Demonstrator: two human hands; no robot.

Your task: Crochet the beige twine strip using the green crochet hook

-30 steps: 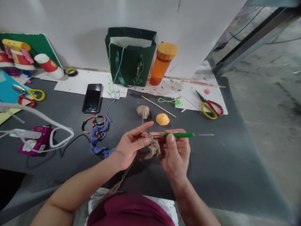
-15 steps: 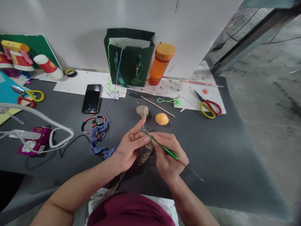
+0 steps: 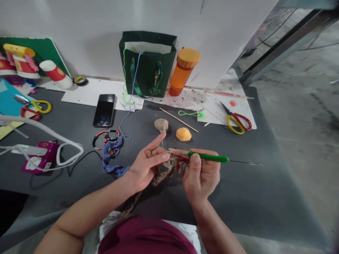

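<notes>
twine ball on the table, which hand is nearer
Left. The left hand sits just below the ball of twine, its index finger raised toward it; the right hand is farther off, down and to the right.

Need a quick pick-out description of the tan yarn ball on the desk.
Start at the dark green paper bag against the white wall. In front of it, on the dark grey surface, two small balls lie side by side, just past the person's left hand. The tan yarn ball is the left one, with a thread running down to that hand, unlike the orange ball.
</notes>
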